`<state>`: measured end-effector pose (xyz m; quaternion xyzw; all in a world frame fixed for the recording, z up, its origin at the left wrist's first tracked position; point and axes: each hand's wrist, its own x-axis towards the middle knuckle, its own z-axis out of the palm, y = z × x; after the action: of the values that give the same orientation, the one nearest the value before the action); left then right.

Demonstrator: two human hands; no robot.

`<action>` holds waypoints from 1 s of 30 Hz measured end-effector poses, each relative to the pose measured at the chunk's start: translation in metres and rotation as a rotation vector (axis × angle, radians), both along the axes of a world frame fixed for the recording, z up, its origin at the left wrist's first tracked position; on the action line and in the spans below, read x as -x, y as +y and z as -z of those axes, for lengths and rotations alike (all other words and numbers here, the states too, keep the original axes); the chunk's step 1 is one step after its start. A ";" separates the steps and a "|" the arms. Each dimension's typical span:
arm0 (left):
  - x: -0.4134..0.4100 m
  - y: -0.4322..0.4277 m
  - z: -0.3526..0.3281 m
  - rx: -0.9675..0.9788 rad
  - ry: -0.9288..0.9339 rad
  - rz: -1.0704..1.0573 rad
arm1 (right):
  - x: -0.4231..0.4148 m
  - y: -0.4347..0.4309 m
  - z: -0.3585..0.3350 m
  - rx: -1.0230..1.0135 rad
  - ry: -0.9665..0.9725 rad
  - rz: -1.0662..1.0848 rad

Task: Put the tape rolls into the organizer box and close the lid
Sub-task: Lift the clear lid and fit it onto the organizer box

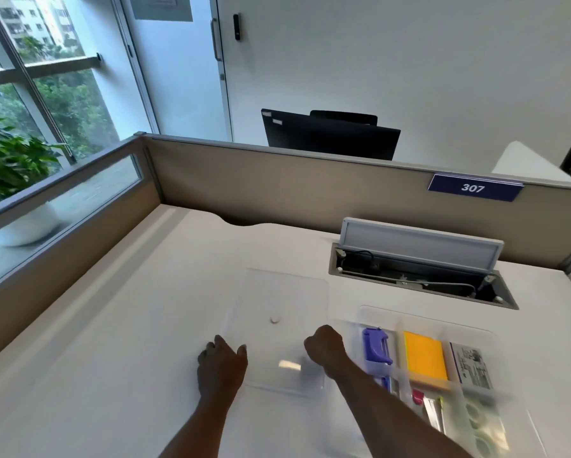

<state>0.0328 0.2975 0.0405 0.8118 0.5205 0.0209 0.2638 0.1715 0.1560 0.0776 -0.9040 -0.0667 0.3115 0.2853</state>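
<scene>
Left hand: the left hand (221,361) sits at the left edge of the clear lid (277,328), fingers curled down onto the desk side and the thumb lying over the lid's rim — it looks like a grip on that edge.
Right hand: the right hand (325,347) is balled up on the lid's right edge, knuckles up; fingers are tucked under and out of sight, so I cannot tell whether they actually pinch the plastic.
Lid: flat on the white desk (128,325) between both hands, see-through, with a small pale round spot (274,320) near its middle.
Organizer box: the organizer box (376,315) is just right of the lid, open on top, clear and divided into compartments, partly crossed by the right forearm.
Box contents: a purple tool (376,347) in the left compartment, an orange-yellow pad (424,358) in the middle, a printed packet (472,366) to the right.
Tape rolls: pale round tape rolls (482,424) lie in the box's near right compartment, blurred.
Beyond: an open cable hatch (419,276) is set in the desk behind the box, and a blue sign reading 307 (474,187) hangs on the partition.
</scene>
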 end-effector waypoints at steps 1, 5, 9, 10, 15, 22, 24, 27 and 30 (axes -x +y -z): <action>-0.001 0.001 -0.001 -0.014 0.007 -0.028 | -0.002 0.000 0.002 -0.024 0.023 0.047; -0.004 0.016 -0.003 0.013 -0.047 -0.163 | -0.008 0.002 0.004 -0.109 0.109 0.262; -0.007 0.038 -0.016 0.104 -0.199 -0.255 | -0.019 0.003 -0.001 -0.190 0.207 0.330; -0.011 0.042 -0.023 0.113 -0.245 -0.276 | -0.023 0.004 -0.003 -0.216 0.235 0.341; -0.046 0.055 -0.080 0.039 -0.433 -0.249 | -0.045 0.006 -0.031 -0.457 0.331 0.365; -0.086 0.048 -0.150 -0.262 -0.546 -0.107 | -0.089 -0.024 -0.086 -0.769 0.283 0.507; -0.090 0.036 -0.159 -0.336 -0.580 -0.036 | -0.102 -0.040 -0.097 -0.864 0.325 0.551; -0.094 0.007 -0.164 -0.488 -0.618 0.133 | -0.118 -0.067 -0.111 -1.034 0.438 0.595; -0.096 -0.024 -0.164 -0.635 -0.599 0.344 | -0.130 -0.096 -0.119 -1.183 0.530 0.600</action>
<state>0.1284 0.2739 0.2043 0.8850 0.2473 0.3687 0.1405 0.3018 0.0603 0.1963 -0.4707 0.0985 0.3405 0.8079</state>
